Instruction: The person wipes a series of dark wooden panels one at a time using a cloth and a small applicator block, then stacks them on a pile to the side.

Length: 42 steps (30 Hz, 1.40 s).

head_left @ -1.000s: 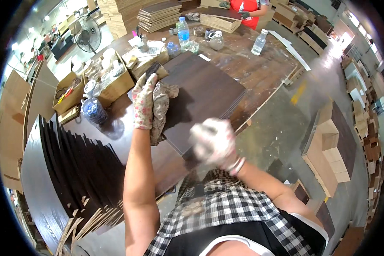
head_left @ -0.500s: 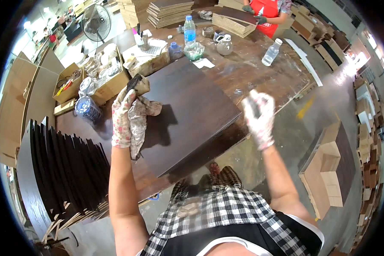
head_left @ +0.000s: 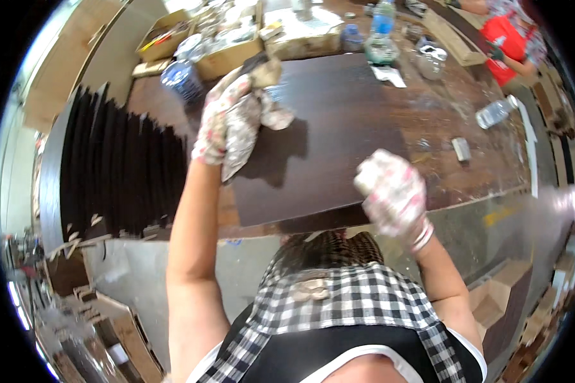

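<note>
My left hand [head_left: 220, 121], in a stained, patterned work glove, grips a dirty rag [head_left: 243, 137] that hangs down. A beige pad with a dark patch [head_left: 266, 72] sticks out at its fingertips. Both are over the left part of a dark brown wooden panel [head_left: 338, 140], where a shadow falls. The panel lies flat near the table's front edge. My right hand [head_left: 393, 195], gloved the same way and smeared by motion, is above the panel's front right corner. Its fingers are curled; what they hold, if anything, cannot be made out.
Dark panels [head_left: 118, 172] stand in a row at left. Behind are a blue jar [head_left: 181, 82], a carton of rags [head_left: 227, 60], a clear jug [head_left: 431, 60] and a bottle [head_left: 497, 112]. A small pale block [head_left: 461, 149] lies at right. A person in a red apron [head_left: 505, 45] stands far right.
The view has swung, so the table sits higher and straighter. My right hand has gone from partly spread fingers to curled ones. My left hand still grips the rag and pad.
</note>
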Each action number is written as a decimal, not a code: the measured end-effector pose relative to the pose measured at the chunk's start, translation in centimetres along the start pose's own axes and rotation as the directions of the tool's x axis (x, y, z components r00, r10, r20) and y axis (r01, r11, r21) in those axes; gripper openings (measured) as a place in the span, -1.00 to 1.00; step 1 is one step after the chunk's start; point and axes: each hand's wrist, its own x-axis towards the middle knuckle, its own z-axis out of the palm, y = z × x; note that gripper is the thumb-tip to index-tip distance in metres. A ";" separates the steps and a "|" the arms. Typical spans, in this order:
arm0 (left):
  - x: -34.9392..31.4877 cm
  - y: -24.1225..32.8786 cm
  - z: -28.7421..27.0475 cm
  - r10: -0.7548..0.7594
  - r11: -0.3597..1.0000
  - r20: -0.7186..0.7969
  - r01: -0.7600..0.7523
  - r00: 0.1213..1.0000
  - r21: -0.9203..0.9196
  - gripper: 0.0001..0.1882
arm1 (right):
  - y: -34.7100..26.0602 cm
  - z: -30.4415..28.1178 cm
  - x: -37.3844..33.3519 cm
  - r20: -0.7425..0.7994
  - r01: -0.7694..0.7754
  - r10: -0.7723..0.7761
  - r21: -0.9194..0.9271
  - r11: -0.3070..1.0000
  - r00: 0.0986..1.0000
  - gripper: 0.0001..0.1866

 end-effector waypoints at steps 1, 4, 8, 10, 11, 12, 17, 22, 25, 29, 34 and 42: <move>0.3 -0.1 0.3 -0.003 1.000 0.010 0.004 1.000 -0.031 -0.52 | -2.7 0.7 1.2 0.126 0.300 -0.279 -0.199 0.933 0.952 -0.59; 0.6 0.6 1.6 0.032 0.999 -0.071 -0.034 0.997 -0.030 -0.56 | -6.3 3.4 1.2 0.208 0.223 -0.179 -0.209 0.952 0.962 -0.52; 0.2 0.8 1.2 -0.002 0.999 -0.014 0.001 1.000 -0.045 -0.61 | -7.5 5.0 3.6 0.194 0.328 -0.284 -0.259 0.908 0.939 -0.65; 0.5 0.6 1.4 0.016 1.000 -0.033 -0.016 0.999 0.019 -0.60 | -8.6 6.1 5.2 0.225 0.278 -0.239 -0.159 0.947 0.944 -0.69; 0.5 0.5 1.5 0.022 0.999 -0.031 -0.021 0.999 0.031 -0.59 | -9.2 6.7 5.9 0.241 0.248 -0.216 -0.107 0.963 0.946 -0.72; 0.4 0.6 1.8 0.014 0.999 -0.021 -0.015 1.000 -0.034 -0.59 | -9.8 7.6 6.9 0.194 0.266 -0.242 -0.105 0.958 0.951 -0.83; 0.2 1.1 2.3 0.001 0.998 0.023 0.001 1.000 -0.070 -0.65 | -11.1 8.9 7.8 0.232 0.177 -0.159 -0.062 0.982 0.960 -0.82; 0.4 0.6 2.6 0.084 0.996 0.031 -0.085 0.996 0.033 -0.57 | -9.2 9.0 7.4 0.115 0.133 -0.140 0.072 0.989 0.983 -0.79; 1.1 0.0 2.1 0.150 0.979 0.058 -0.157 0.987 0.128 -0.57 | -9.4 8.6 7.5 0.128 0.151 -0.148 -0.011 0.988 0.981 -0.76; 1.3 -0.1 -0.1 0.228 0.918 0.036 -0.227 0.973 0.325 -0.44 | -10.6 8.9 8.4 0.076 0.238 -0.236 -0.010 0.971 0.969 -0.67; -5.0 5.9 1.2 0.038 0.999 0.199 -0.043 0.979 0.022 -0.29 | -7.5 5.5 6.5 -0.211 -0.084 0.352 0.743 0.664 0.912 -0.83; -12.7 6.2 3.7 -0.125 0.984 0.343 0.161 0.931 -0.078 -0.33 | -10.5 3.5 7.9 0.215 -0.270 0.289 0.948 0.167 0.933 -0.45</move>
